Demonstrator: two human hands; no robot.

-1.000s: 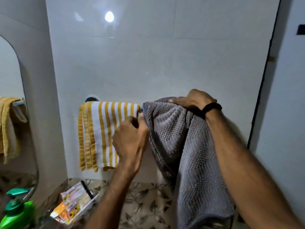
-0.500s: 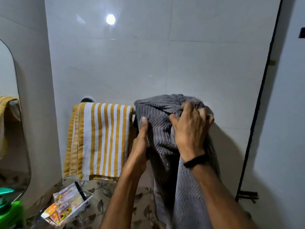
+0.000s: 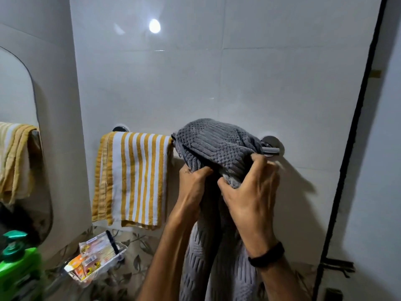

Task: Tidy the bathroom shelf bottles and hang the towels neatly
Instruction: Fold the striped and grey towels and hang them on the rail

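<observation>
grey towel (image 3: 217, 144): bunched over right end of towel bar (image 3: 270, 150), long axis hanging straight down | left hand (image 3: 193, 187), right hand (image 3: 249, 192): both grips clamped on its folds just under the bar

We see a dim, greyish scene with one round lamp glare (image 3: 154, 26) high on the glossy wall (image 3: 260, 83), soft shadows cast right, and wide-angle bending of the black door edge (image 3: 355, 131).
</observation>
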